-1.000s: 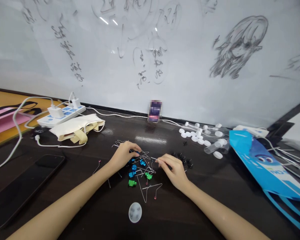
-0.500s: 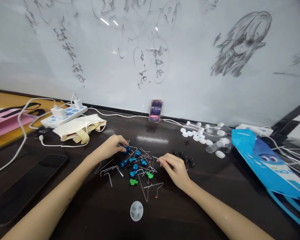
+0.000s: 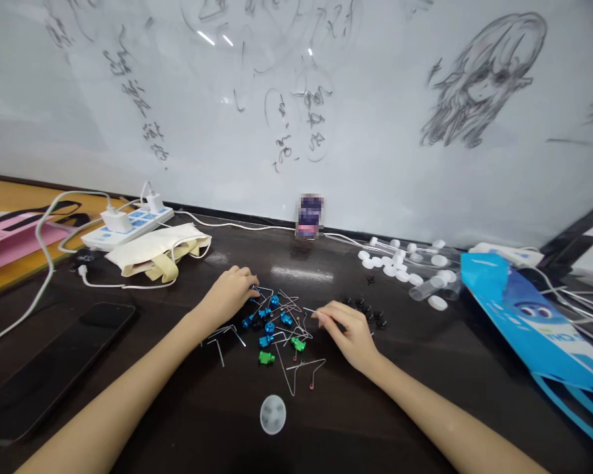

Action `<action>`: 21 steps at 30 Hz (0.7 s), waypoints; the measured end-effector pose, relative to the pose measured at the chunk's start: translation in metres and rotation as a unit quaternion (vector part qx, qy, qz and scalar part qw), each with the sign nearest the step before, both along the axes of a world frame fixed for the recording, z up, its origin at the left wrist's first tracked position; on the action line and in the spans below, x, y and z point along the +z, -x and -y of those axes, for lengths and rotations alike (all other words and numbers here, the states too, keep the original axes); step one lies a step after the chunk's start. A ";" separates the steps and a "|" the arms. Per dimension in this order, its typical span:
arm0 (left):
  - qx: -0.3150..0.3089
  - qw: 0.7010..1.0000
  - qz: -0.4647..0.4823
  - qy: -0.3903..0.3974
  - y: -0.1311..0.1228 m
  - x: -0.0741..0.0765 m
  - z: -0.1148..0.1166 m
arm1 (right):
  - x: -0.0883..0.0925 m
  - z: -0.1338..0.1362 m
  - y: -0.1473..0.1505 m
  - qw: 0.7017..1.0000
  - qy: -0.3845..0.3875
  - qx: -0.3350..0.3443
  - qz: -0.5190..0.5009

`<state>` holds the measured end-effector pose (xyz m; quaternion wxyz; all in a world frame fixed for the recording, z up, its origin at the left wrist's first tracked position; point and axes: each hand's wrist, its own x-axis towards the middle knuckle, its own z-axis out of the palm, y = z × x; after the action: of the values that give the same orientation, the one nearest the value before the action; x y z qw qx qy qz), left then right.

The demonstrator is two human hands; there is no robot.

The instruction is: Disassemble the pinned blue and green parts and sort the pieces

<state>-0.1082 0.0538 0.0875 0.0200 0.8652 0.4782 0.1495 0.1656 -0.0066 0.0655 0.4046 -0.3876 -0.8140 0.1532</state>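
Observation:
My left hand (image 3: pixel 231 293) is at the upper left edge of a heap of small parts, its thumb and fingers closed around a blue metal fitting that they mostly hide. My right hand (image 3: pixel 348 331) pinches a thin metal rod (image 3: pixel 309 309), its end sticking out leftward from the fingertips. Between the hands lie several blue fittings (image 3: pixel 269 327) tangled with bent wires (image 3: pixel 289 301). Two green fittings, one nearer me (image 3: pixel 266 357) and one farther right (image 3: pixel 298 344), sit at the heap's near side. L-shaped metal keys (image 3: pixel 220 349) lie below my left wrist.
A round translucent lid-like piece (image 3: pixel 273 415) lies in front. Small black parts (image 3: pixel 368 311) are beyond my right hand, with white caps (image 3: pixel 395 266) and clear tubes (image 3: pixel 427 288) behind. A blue bag (image 3: pixel 528 316) is at right; a black phone (image 3: pixel 59 368) and cream pouch (image 3: pixel 153 250) at left.
My left hand has shifted slightly to the right, and its fingers have drawn together over the blue fitting. The right hand keeps its pinch on the rod. The view has tilted slightly.

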 end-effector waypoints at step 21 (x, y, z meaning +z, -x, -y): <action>-0.058 0.669 0.635 0.382 -0.017 0.022 0.018 | 0.002 0.002 0.000 1.000 0.015 0.005 -0.020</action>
<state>-0.0913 0.0357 0.1093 0.6564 0.5034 0.3141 0.4660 0.1656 -0.0087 0.0675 0.4140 -0.3867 -0.8052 0.1753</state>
